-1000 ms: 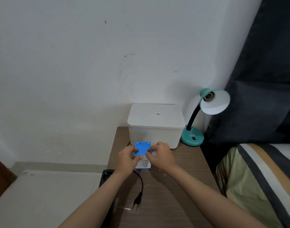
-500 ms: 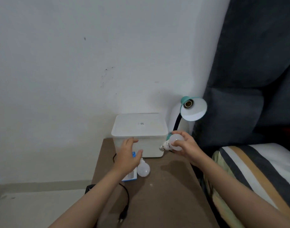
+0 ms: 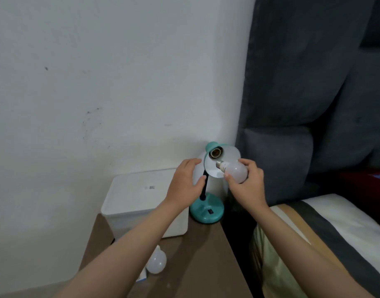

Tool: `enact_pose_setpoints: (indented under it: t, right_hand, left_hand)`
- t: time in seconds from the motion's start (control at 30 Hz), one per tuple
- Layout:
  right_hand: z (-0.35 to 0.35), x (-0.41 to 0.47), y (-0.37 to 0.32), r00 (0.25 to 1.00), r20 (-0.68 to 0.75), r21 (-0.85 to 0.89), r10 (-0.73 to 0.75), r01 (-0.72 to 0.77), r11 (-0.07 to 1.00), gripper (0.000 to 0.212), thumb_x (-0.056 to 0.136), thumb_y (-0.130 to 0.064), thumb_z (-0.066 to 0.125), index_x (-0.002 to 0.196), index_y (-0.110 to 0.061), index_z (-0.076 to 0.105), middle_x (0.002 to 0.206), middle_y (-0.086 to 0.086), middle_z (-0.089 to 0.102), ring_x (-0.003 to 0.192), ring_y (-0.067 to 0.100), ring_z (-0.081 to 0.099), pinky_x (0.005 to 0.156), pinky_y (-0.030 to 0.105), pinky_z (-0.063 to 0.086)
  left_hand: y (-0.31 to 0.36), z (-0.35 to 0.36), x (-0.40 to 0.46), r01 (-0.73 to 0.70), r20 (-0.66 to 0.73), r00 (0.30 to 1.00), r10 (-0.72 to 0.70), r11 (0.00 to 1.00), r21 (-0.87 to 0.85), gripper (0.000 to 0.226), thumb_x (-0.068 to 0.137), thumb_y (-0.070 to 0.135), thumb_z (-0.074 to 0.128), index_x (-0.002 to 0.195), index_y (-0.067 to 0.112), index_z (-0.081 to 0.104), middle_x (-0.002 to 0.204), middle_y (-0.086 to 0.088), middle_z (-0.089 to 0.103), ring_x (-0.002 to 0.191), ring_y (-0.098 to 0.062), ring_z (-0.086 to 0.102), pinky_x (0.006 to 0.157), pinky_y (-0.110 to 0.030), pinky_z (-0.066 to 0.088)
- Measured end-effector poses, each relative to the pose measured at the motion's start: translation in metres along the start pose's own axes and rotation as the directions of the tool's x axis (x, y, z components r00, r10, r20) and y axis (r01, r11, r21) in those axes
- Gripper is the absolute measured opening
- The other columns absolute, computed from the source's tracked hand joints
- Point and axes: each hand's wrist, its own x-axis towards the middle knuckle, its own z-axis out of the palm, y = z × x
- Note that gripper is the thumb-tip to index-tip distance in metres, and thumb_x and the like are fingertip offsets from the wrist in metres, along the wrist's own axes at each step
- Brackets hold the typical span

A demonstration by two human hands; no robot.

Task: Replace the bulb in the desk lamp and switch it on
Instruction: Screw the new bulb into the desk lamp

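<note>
While the right hand is gripping a frosted bulb, fingers curled around the glass, its screw base is pointing at the empty socket inside the lamp shade, just short of it. Left of the shade, the left hand is hovering with fingers spread, holding nothing and hiding part of the black neck. Below the shade, the teal lamp base is sitting at the worktop corner beside a white box. A second bulb is lying nearer, half hidden by the left forearm.
</note>
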Motion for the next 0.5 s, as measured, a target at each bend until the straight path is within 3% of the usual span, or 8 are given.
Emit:
enact_pose_setpoints:
  t: [0.1,0.2,0.37,0.5]
  right_hand:
    - [0.011,0.011,0.010,0.998,-0.005,-0.011,-0.070,0.070,0.998,0.055,0.075,-0.013,0.073,0.123,-0.021,0.048,0.115,0.003,0.032,0.090,0.008,0.044,0.082,0.011,0.035]
    - [0.021,0.022,0.021,0.984,-0.011,-0.050,-0.176,0.175,0.983,0.055,0.075,-0.013,0.073,0.124,-0.020,0.050,0.113,0.003,0.035,0.093,0.014,0.051,0.082,0.019,0.045]
    - [0.034,0.035,0.029,0.950,-0.057,-0.198,-0.306,0.290,0.936,0.055,0.073,-0.018,0.075,0.124,-0.018,0.053,0.111,0.004,0.040,0.094,0.020,0.052,0.066,0.028,0.051]
    - [0.045,0.039,0.032,0.919,-0.048,-0.197,-0.390,0.375,0.906,0.055,0.071,-0.013,0.076,0.122,-0.016,0.055,0.114,0.011,0.039,0.105,0.025,0.048,0.076,0.029,0.050]
  left_hand:
    - [-0.002,0.013,0.023,-0.025,-0.014,1.000,0.024,0.999,-0.028,0.040,0.081,0.012,0.063,0.121,0.014,0.054,0.119,-0.004,0.055,0.111,-0.012,0.050,0.098,-0.020,0.037]
    - [-0.008,0.025,0.037,-0.004,-0.016,1.000,0.002,0.995,-0.102,0.039,0.081,0.007,0.062,0.117,0.019,0.056,0.113,0.003,0.050,0.104,-0.006,0.050,0.094,-0.029,0.046]
    - [-0.016,0.040,0.043,0.010,-0.073,0.997,-0.024,0.982,-0.190,0.038,0.081,-0.005,0.058,0.109,0.021,0.060,0.106,0.004,0.046,0.098,-0.001,0.052,0.079,-0.035,0.056]
    - [-0.020,0.045,0.046,0.021,-0.113,0.993,-0.046,0.977,-0.211,0.040,0.079,-0.010,0.055,0.104,0.020,0.062,0.104,0.004,0.047,0.099,-0.002,0.053,0.077,-0.031,0.055]
